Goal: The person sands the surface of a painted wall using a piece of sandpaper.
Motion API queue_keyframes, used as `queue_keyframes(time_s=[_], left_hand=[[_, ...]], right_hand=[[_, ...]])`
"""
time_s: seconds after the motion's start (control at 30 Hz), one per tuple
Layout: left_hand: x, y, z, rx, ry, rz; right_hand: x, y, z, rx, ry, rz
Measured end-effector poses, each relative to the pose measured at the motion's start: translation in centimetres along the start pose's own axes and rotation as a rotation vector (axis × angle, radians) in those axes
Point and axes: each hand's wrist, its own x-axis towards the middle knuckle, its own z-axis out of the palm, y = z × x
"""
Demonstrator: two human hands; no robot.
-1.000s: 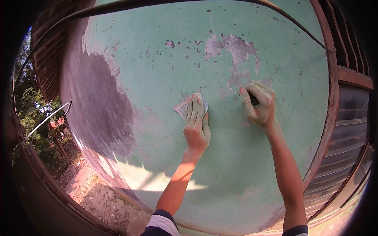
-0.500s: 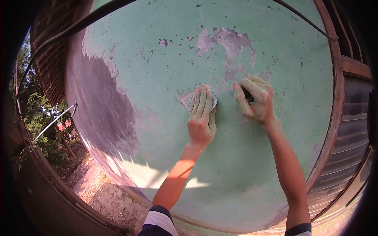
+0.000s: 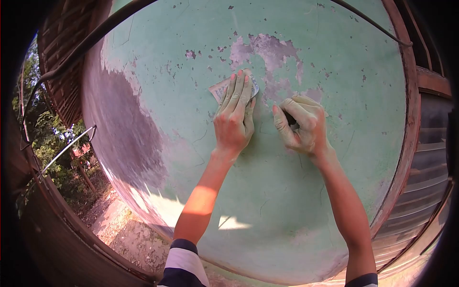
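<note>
My left hand (image 3: 233, 117) presses a folded sheet of sandpaper (image 3: 218, 90) flat to the green wall (image 3: 287, 201), fingers together and straight over its printed backing. The sheet's left corner and right edge stick out past the fingers. My right hand (image 3: 304, 124) is curled closed against the wall, a little lower and to the right, thumb up near the forefinger. Something dark shows in its curl, but I cannot make out what it is. Pale dust coats both hands. Just above them is a patch of peeled paint (image 3: 272, 50).
A large bare grey patch (image 3: 124, 124) lies on the wall's left. A dark cable (image 3: 91, 38) crosses the upper left. A wooden frame (image 3: 411, 119) and slatted panel (image 3: 416, 191) border the right. A white rod (image 3: 67, 149) juts out at left, near trees.
My left hand has slid up and slightly left over the wall with the sandpaper. The right hand keeps its curl; the view has shifted a little.
</note>
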Motion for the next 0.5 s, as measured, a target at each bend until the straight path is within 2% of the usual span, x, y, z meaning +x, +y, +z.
queue_keyframes(time_s=[0.1,0.17,0.27,0.3,0.37,0.5], left_hand=[[4.4,-2.8,-0.9,0.043,0.020,0.017],[7.0,-4.4,-1.1,0.107,0.159,-0.067],[6.1,-2.5,-0.3,0.089,0.177,-0.073],[4.8,-1.4,0.1,0.089,0.176,-0.066],[0.9,0.6,0.5,0.044,0.034,0.030],[2.7,-0.8,-0.8,0.080,-0.006,0.052]], right_hand=[[0.0,-0.1,0.0,0.012,-0.009,0.017],[-0.2,-0.1,0.1,0.024,-0.012,0.043],[-0.2,-0.2,0.1,0.053,0.028,0.038],[-0.1,-0.3,0.0,0.067,0.034,0.016],[0.1,-0.2,-0.1,0.076,0.054,-0.003],[0.1,-0.2,-0.2,0.081,0.050,-0.006]])
